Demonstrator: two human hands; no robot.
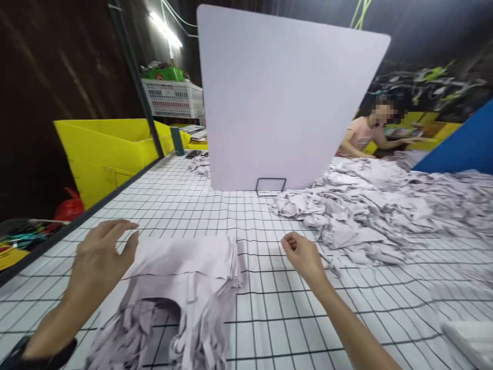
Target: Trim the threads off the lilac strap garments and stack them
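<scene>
A neat stack of pale grey-lilac fabric pieces with long straps (181, 257) lies on the table in front of me. Its upper part is flat and layered, while the straps bunch toward the near edge around a curved opening. Over the stack's left edge hovers my left hand (102, 252), thumb and fingers apart, holding nothing. My right hand (302, 252) is to the right of the stack, above bare grid cloth, with its fingers curled closed. Nothing shows between them. Just behind it, a thin strip of fabric (332, 264) trails near the loose pile (354, 216).
A large white board (285, 103) stands upright on the grid-patterned tabletop (265, 318). Yellow bins (108, 159) flank the table's left edge. At the back right, a person (365, 134) sits by the pile near a blue panel (462, 146). A clear plastic bag (466, 313) lies at right.
</scene>
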